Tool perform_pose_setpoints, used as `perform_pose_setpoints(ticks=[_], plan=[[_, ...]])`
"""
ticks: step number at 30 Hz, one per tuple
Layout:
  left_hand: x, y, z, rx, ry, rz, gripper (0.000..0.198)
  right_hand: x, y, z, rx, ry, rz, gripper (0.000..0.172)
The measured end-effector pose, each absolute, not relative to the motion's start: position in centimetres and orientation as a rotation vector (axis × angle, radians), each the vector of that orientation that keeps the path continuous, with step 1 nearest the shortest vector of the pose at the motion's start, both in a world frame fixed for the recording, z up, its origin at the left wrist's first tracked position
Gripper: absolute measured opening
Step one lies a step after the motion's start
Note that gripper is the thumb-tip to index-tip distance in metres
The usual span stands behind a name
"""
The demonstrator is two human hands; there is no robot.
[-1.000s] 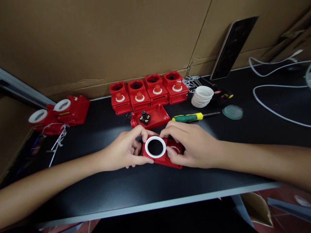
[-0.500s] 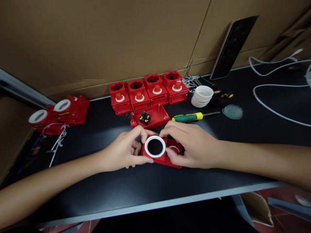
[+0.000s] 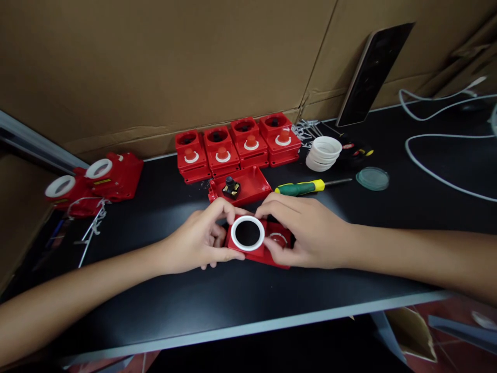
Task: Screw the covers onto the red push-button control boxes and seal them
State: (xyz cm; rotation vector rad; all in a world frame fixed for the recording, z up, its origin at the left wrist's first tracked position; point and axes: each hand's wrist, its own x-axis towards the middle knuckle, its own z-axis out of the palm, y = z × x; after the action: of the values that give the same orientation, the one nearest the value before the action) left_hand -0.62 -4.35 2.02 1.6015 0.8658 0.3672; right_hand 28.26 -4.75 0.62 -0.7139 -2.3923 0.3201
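Both my hands grip a red plastic housing (image 3: 267,253) lying on the black table (image 3: 233,295). A white ring (image 3: 247,233) sits on top of the housing around a round black opening. My left hand (image 3: 200,241) pinches the housing's left side, thumb and fingers closed on it. My right hand (image 3: 306,233) holds the right side, its fingers curled over the top edge by the ring and its thumb pressed on the housing's front. A second small white ring on the housing shows under my right thumb.
Behind my hands lie an open red tray with a black switch part (image 3: 232,188), a row of several red button boxes (image 3: 236,145), a green-and-yellow screwdriver (image 3: 301,187), stacked white rings (image 3: 324,153), a clear disc (image 3: 373,178), white cables (image 3: 438,140), and red housings (image 3: 93,181) at far left.
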Motion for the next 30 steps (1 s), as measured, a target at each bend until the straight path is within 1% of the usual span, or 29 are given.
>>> perform_pose_setpoints(ticks=[1, 2, 4, 7, 8, 9, 11, 13, 15, 18, 19, 20, 21, 25, 28, 30], plan=[[-0.6, -4.4, 2.1, 1.596, 0.868, 0.386, 0.062, 28.2, -4.7, 0.6, -0.714, -2.398, 0.317, 0.017], [-0.6, -4.4, 2.1, 1.592, 0.873, 0.401, 0.063, 28.2, -4.7, 0.6, -0.711, -2.405, 0.322, 0.015], [-0.6, -4.4, 2.1, 1.597, 0.881, 0.399, 0.064, 28.2, -4.7, 0.6, -0.701, -2.409, 0.338, 0.018], [-0.6, -4.3, 2.1, 1.609, 0.873, 0.348, 0.071, 28.2, -4.8, 0.5, -0.708, -2.401, 0.336, 0.038], [-0.6, -4.3, 2.1, 1.609, 0.872, 0.345, 0.068, 28.2, -4.8, 0.5, -0.713, -2.401, 0.328, 0.038], [-0.6, -4.3, 2.0, 1.606, 0.870, 0.351, 0.064, 28.2, -4.8, 0.5, -0.716, -2.402, 0.322, 0.034], [-0.5, -4.4, 2.1, 1.600, 0.882, 0.385, 0.063, 28.3, -4.8, 0.5, -0.712, -2.409, 0.316, 0.021], [-0.5, -4.5, 2.2, 1.594, 0.904, 0.417, 0.066, 28.3, -4.8, 0.5, -0.707, -2.417, 0.332, 0.018], [-0.4, -4.7, 2.3, 1.595, 0.927, 0.415, 0.067, 28.3, -4.9, 0.6, -0.705, -2.413, 0.346, 0.025], [-0.4, -4.8, 2.4, 1.624, 0.926, 0.377, 0.066, 27.8, -5.0, 0.7, -0.692, -2.375, 0.344, 0.048], [-0.4, -4.8, 2.4, 1.640, 0.923, 0.378, 0.064, 27.6, -5.0, 0.8, -0.682, -2.363, 0.334, 0.054], [-0.3, -4.9, 2.4, 1.659, 0.923, 0.388, 0.062, 27.4, -5.0, 0.8, -0.665, -2.355, 0.325, 0.055], [-0.3, -4.9, 2.3, 1.682, 0.925, 0.406, 0.060, 27.2, -5.0, 0.9, -0.647, -2.349, 0.317, 0.053], [-0.2, -5.2, 2.2, 1.786, 0.946, 0.446, 0.056, 26.5, -5.1, 0.7, -0.620, -2.287, 0.393, 0.038], [-0.2, -5.2, 2.2, 1.826, 0.948, 0.457, 0.058, 26.1, -5.3, 0.7, -0.615, -2.232, 0.434, 0.035], [-0.2, -5.2, 2.2, 1.819, 0.947, 0.479, 0.063, 26.1, -5.3, 1.3, -0.613, -2.214, 0.370, 0.034]])
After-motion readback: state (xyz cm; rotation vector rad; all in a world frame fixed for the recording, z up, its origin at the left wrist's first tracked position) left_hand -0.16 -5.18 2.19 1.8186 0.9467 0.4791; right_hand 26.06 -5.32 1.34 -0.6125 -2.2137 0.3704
